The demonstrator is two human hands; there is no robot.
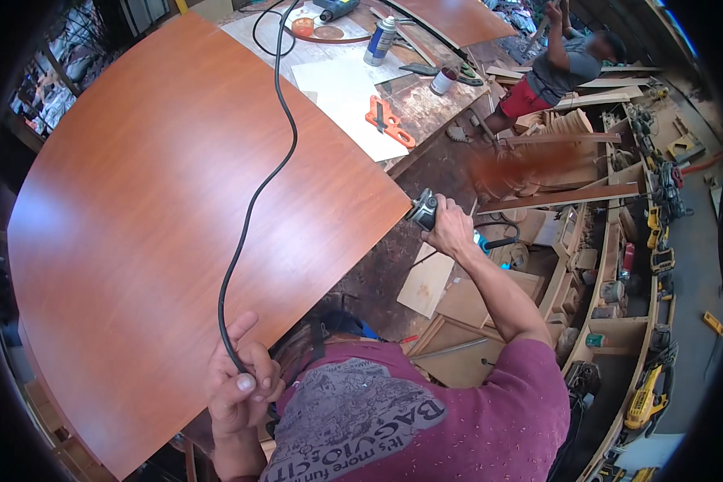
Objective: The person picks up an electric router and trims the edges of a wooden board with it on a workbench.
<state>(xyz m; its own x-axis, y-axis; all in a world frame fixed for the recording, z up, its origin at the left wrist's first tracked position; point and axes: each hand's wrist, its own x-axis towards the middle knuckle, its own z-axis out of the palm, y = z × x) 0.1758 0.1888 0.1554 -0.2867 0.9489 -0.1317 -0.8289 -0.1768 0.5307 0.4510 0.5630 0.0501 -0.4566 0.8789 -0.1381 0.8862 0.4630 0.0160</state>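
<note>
Key relation: wide reddish-brown wooden panel (177,185) lies left of the right hand (451,227) and runs under and ahead of the left hand (245,381). Black-and-teal handheld power tool (423,210) sits in the right hand, head at the panel's right corner, long axis roughly sideways, rear past the wrist. Right hand is nearer that corner; left is well apart, over the panel's near side.

Right: fingers wrapped round the tool. Left: holding the long black rubber cable (250,209) (index finger stuck out).

Count: one panel, one tool, one cable across the panel. Ahead of the right hand: one orange plastic clamp-like piece (390,122), one blue-and-white spray can (381,42). Tool-to-edge contact: can't tell.
</note>
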